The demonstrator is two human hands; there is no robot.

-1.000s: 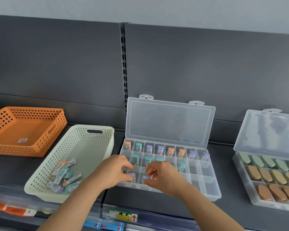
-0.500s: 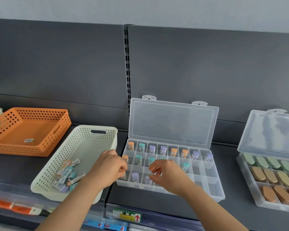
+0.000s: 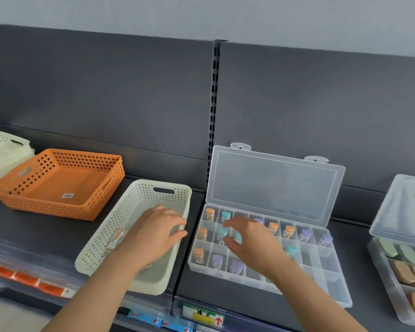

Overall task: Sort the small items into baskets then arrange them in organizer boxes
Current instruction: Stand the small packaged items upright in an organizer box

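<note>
Your left hand (image 3: 156,232) is down inside the cream basket (image 3: 120,219), fingers loosely extended and, as far as the blur lets me judge, holding nothing. A few small items (image 3: 116,238) show in that basket just beside your wrist; whether more lie under the hand cannot be told. Your right hand (image 3: 252,243) hovers over the left half of the open organizer box (image 3: 331,281), fingers spread, with nothing in them. By my reading you are roughly halfway through this box. Capped vials (image 3: 210,213) in orange, teal and purple stand one to a compartment along the back row where it shows, in part of the middle row, and in the first three cells of the front row. The compartments toward the right and the front corner are bare. What is left, then, is to bring over the items from the cream basket and fill those cells. The second organizer box (image 3: 386,281) at the right edge already holds rows of green and brown oval pieces (image 3: 404,271), so that batch looks done. The orange basket (image 3: 58,185) sits well apart on the left, touched by neither hand.
</note>
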